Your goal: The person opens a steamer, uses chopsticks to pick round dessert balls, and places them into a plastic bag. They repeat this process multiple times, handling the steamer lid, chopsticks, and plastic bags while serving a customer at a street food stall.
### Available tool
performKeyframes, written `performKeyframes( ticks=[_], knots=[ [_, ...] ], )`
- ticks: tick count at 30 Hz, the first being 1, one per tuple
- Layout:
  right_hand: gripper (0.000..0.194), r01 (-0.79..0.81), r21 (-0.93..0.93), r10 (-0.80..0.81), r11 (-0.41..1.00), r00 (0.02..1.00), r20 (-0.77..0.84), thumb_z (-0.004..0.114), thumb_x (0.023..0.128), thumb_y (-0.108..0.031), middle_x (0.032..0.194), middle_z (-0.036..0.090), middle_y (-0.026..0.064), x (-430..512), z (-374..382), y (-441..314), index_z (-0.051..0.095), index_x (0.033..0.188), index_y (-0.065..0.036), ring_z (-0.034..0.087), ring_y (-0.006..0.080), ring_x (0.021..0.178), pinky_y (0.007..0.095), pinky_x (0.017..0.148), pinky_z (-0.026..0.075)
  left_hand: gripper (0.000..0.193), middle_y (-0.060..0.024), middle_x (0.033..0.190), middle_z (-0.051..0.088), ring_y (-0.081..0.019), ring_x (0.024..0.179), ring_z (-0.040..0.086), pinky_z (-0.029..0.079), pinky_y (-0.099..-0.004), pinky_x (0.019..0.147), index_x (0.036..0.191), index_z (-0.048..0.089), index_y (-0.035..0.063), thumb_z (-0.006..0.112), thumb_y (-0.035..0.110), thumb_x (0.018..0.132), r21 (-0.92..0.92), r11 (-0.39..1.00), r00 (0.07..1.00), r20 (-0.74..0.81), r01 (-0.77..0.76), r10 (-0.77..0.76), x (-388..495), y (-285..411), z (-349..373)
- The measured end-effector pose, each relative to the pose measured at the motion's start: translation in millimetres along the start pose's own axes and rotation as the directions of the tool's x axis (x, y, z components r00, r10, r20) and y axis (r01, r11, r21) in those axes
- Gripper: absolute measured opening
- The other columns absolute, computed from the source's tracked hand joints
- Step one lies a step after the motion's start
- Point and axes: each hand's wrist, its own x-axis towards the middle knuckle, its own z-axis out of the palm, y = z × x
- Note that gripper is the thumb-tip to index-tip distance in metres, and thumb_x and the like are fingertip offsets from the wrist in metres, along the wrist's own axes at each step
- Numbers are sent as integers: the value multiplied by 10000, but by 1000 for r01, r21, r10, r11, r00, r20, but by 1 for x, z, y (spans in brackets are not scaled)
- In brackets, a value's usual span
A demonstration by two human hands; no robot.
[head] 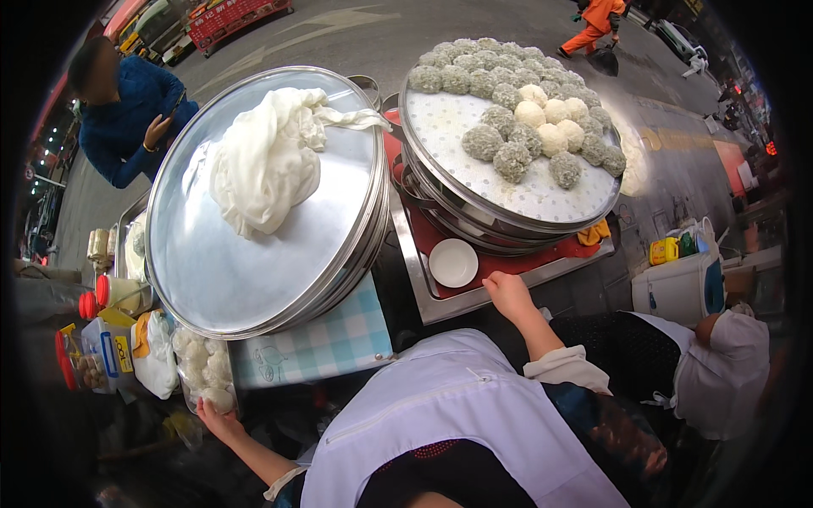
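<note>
My left hand (219, 422) is at the near end of a clear plastic box (189, 388) of pale, round dough balls, its fingers against the nearest ball (218, 400). My right hand (508, 295), its fingers curled in, is just right of a small white dish (453, 263) on a red-lined metal tray (438, 311); whether it holds something does not show. Behind it, grey-green coated balls (511, 162) and several cream ones (530, 113) sit on the top layer of a round metal steamer stack (432, 136). A white cloth (267, 165) lies crumpled on the metal lid (222, 286) of the left stack.
Red-lidded jars (117, 292), a blue-clipped plastic container (105, 349) and a white bag (155, 355) stand at the left. A checked cloth (317, 343) lies under the left stack. A person in blue (130, 114) stands beyond it. A person in a white apron (718, 381) is at the right.
</note>
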Motion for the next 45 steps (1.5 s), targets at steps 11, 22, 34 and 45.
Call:
performKeyframes(
  ticks=[11,22,34,45],
  knots=[
    [233,67,222,-82,973,995,57,573,866,-247,786,624,207,13,-31,-19,627,835,-23,596,403,752,447,672,480,654,-159,1378,392,-316,1231,418,388,-457,995,1376,308,-21,573,319,885,-470,872,800,570,132,186,-121,126,121],
    [220,-287,307,280,908,958,67,584,863,-206,747,644,194,-8,-66,136,645,882,5,653,304,669,375,623,499,590,-172,1318,436,-313,1160,481,428,-490,933,1367,319,0,591,183,876,-288,955,711,686,69,156,-205,150,229],
    [233,-82,62,55,995,934,353,568,875,-188,694,638,151,24,-55,110,648,914,28,626,209,590,331,576,482,662,-260,1148,526,-395,1069,532,437,-417,905,1204,495,-13,710,326,678,828,503,892,-8,-248,452,-35,70,68],
    [216,136,-81,-112,987,961,252,582,846,-223,820,628,225,-1,-35,54,640,834,-16,595,415,816,464,734,479,665,-318,1114,569,-462,1040,539,440,-479,858,1347,397,42,603,407,831,966,140,961,187,-218,206,10,3,37]
  ],
)
